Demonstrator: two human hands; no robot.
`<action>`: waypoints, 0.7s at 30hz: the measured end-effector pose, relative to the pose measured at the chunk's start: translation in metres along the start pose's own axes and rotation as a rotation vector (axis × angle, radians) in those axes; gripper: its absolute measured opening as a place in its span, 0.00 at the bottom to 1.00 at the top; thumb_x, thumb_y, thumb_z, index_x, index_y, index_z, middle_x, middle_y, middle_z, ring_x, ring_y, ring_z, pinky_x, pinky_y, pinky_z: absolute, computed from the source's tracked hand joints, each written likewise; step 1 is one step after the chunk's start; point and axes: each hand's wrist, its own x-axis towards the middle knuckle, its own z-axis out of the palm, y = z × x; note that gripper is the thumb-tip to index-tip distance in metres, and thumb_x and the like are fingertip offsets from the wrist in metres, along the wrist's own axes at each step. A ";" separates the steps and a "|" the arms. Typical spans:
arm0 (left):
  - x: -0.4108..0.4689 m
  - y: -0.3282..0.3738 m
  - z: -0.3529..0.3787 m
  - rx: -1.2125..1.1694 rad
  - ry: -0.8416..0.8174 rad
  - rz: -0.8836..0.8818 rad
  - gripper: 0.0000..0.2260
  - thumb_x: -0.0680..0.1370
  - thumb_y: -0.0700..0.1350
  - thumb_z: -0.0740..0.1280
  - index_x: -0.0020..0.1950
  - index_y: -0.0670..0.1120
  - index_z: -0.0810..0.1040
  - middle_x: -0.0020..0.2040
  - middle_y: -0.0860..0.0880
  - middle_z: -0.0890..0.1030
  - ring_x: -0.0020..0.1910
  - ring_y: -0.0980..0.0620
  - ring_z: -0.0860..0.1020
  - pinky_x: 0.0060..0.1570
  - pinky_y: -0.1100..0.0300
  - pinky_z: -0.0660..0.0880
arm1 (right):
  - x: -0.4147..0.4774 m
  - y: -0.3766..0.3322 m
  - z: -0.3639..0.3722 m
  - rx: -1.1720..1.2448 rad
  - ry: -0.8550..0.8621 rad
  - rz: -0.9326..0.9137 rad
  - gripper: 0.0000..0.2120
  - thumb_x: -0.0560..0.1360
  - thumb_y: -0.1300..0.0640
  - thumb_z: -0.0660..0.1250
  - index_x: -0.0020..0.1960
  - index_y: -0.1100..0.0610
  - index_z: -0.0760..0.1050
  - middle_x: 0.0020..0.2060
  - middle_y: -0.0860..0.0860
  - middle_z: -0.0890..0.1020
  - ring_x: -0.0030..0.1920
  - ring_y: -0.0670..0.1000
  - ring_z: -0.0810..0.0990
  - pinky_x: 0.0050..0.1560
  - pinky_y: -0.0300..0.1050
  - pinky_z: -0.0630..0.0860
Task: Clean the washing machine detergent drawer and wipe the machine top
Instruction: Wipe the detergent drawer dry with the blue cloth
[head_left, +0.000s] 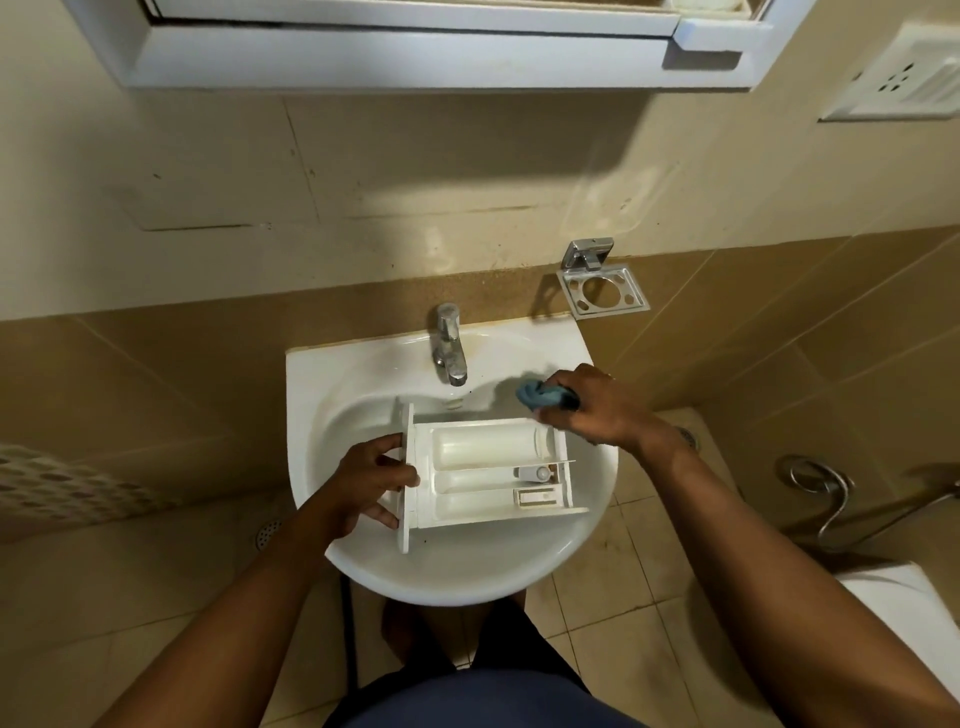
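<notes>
A white detergent drawer (488, 473) with three long compartments lies across the basin of a white sink (467, 577), its front panel turned to the left. My left hand (371, 486) grips that front panel with curled fingers. My right hand (597, 408) holds a bunched blue cloth (537, 393) just above the drawer's far right corner, over the basin's right side. The washing machine is out of view.
A chrome tap (449, 345) stands at the back of the sink. On the wall to the right hangs a metal holder (602, 288). A mirror cabinet (415, 47) hangs overhead. A hose hook (815, 478) and a white fixture's edge (904, 608) lie to the right.
</notes>
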 end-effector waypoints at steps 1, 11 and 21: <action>-0.001 0.000 0.000 0.007 0.001 0.011 0.26 0.72 0.33 0.73 0.67 0.53 0.80 0.53 0.37 0.83 0.54 0.38 0.82 0.38 0.40 0.83 | 0.000 -0.004 0.002 -0.036 -0.055 -0.004 0.17 0.71 0.40 0.73 0.57 0.45 0.79 0.49 0.49 0.77 0.46 0.51 0.80 0.44 0.45 0.77; -0.009 -0.002 0.002 0.023 -0.005 0.059 0.27 0.71 0.30 0.73 0.61 0.59 0.81 0.53 0.38 0.83 0.52 0.40 0.83 0.42 0.39 0.84 | 0.004 -0.085 0.074 -0.005 0.000 -0.257 0.19 0.72 0.60 0.68 0.62 0.52 0.82 0.54 0.54 0.78 0.57 0.57 0.77 0.60 0.44 0.70; -0.014 -0.007 -0.001 0.006 -0.028 0.050 0.31 0.70 0.30 0.74 0.67 0.57 0.80 0.53 0.40 0.83 0.51 0.40 0.84 0.44 0.36 0.83 | -0.003 -0.060 0.058 -0.145 -0.066 -0.226 0.22 0.70 0.49 0.76 0.63 0.48 0.78 0.55 0.50 0.81 0.54 0.52 0.79 0.49 0.43 0.72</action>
